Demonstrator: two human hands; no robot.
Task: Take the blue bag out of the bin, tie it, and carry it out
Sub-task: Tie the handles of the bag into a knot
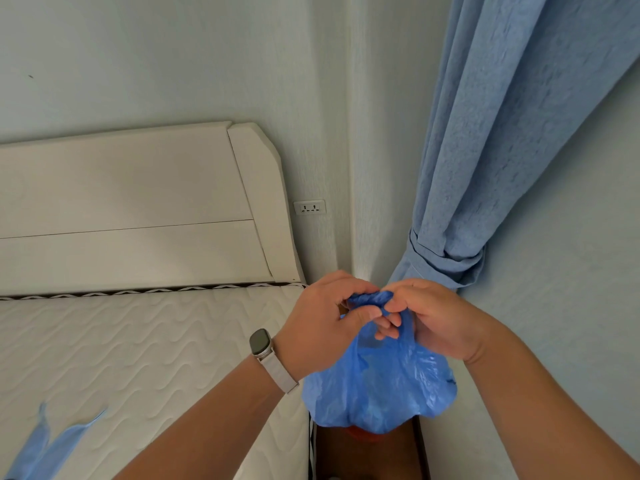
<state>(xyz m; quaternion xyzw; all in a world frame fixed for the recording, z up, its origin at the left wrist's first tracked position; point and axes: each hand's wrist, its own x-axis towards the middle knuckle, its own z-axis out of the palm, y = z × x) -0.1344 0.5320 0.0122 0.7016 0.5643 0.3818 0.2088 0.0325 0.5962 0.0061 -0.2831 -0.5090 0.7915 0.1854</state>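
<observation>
A blue plastic bag hangs full and bulging in front of me, held in the air by its gathered top. My left hand, with a watch on the wrist, pinches the twisted bag top from the left. My right hand grips the same twisted top from the right, fingers meeting the left hand's. Below the bag a reddish rim, perhaps the bin, peeks out; most of it is hidden by the bag.
A bare white mattress and headboard fill the left. Another pale blue bag lies flat on the mattress at the lower left. A blue tied curtain hangs at the right, with a wall socket in the corner. Dark floor runs between bed and wall.
</observation>
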